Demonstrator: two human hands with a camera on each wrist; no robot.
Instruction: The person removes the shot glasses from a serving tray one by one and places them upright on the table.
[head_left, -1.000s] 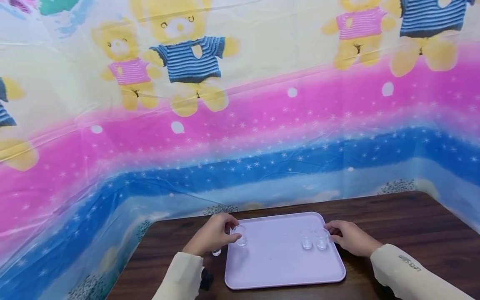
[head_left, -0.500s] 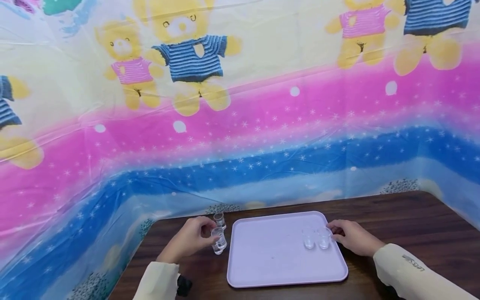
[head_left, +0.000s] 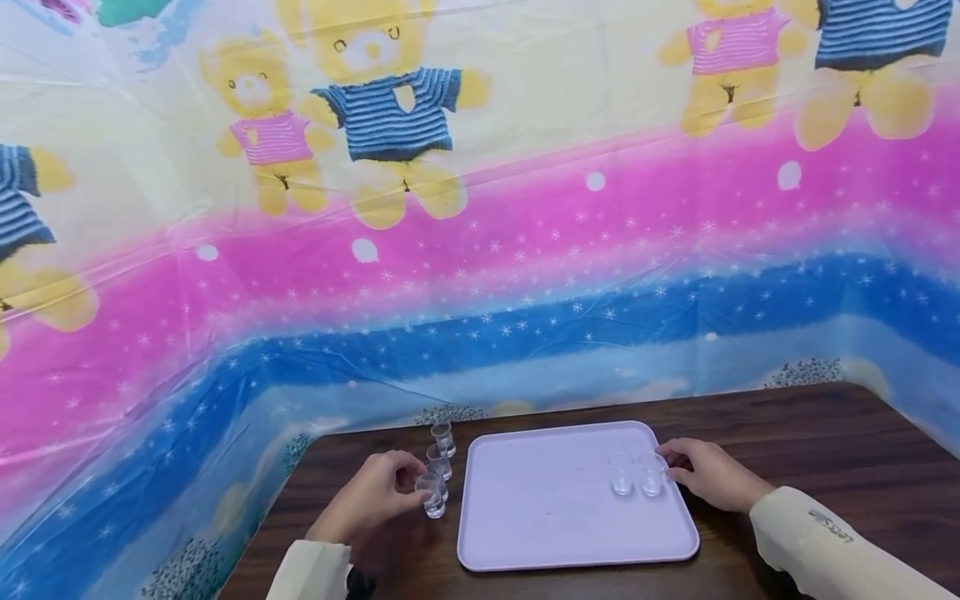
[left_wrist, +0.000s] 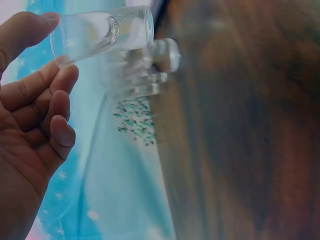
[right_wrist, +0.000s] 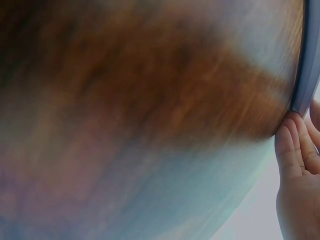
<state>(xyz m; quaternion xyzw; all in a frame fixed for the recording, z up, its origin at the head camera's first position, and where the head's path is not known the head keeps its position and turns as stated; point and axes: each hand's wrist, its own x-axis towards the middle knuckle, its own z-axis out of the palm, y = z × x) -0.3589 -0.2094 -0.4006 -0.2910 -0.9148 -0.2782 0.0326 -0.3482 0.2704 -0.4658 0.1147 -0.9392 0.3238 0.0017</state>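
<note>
My left hand (head_left: 378, 492) pinches a small clear shot glass (head_left: 432, 497) by its rim, between thumb and fingers, left of the tray. In the left wrist view this glass (left_wrist: 107, 32) stands out sharply, with other glasses (left_wrist: 137, 70) blurred behind. Two more clear glasses, a middle one (head_left: 438, 458) and a far one (head_left: 443, 435), continue the row on the table. My right hand (head_left: 708, 473) holds the right rim of the pale purple tray (head_left: 555, 533). Beside its fingertips two clear glasses (head_left: 621, 477) stand on the tray. The right wrist view shows fingers (right_wrist: 286, 150) against the tray's edge (right_wrist: 306, 60).
The dark brown wooden table (head_left: 810, 450) extends around the tray. Behind it hangs a patterned cloth (head_left: 525, 275) with bears and bands of pink and blue. A dark band (head_left: 360, 583) shows at the left cuff.
My left hand has carried a glass leftward off the tray and lowered it to the near end of the row. My right hand has stayed at the tray's right rim.
</note>
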